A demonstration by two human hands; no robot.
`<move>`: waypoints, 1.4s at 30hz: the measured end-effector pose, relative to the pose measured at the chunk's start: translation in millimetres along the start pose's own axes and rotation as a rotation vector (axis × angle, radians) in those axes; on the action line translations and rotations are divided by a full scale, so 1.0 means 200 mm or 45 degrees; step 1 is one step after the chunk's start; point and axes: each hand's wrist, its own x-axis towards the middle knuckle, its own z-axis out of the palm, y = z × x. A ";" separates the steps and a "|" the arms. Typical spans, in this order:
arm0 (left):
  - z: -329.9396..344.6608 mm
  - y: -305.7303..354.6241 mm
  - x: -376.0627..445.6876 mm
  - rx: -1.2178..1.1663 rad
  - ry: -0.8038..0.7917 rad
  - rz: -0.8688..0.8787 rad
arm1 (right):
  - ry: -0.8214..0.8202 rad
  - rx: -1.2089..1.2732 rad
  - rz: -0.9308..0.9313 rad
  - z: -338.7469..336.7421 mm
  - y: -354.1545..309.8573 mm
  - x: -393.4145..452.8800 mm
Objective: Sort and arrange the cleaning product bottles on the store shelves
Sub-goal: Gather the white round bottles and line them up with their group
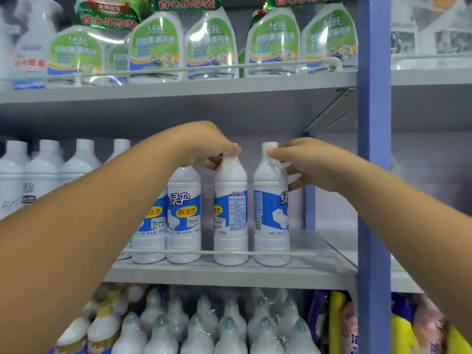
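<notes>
Several white bottles with blue labels stand upright on the middle shelf [229,275] behind a thin rail. My left hand [207,144] grips the cap of one white bottle [230,213], whose label is turned partly sideways. My right hand [306,164] pinches the cap and neck of the rightmost bottle [270,213], whose label also faces to the side. Two more white bottles [184,215] stand to the left with labels facing front; my left forearm hides part of that row.
Clear green-labelled refill pouches [212,44] line the upper shelf. Shrink-wrapped white bottles [204,325] and yellow and purple packs [337,320] fill the lower shelf. A blue upright post [374,175] bounds the bay on the right. More white bottles [43,169] stand at far left.
</notes>
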 end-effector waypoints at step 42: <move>-0.01 -0.08 0.05 0.331 0.226 0.042 | 0.170 0.026 -0.206 0.22 -0.01 0.13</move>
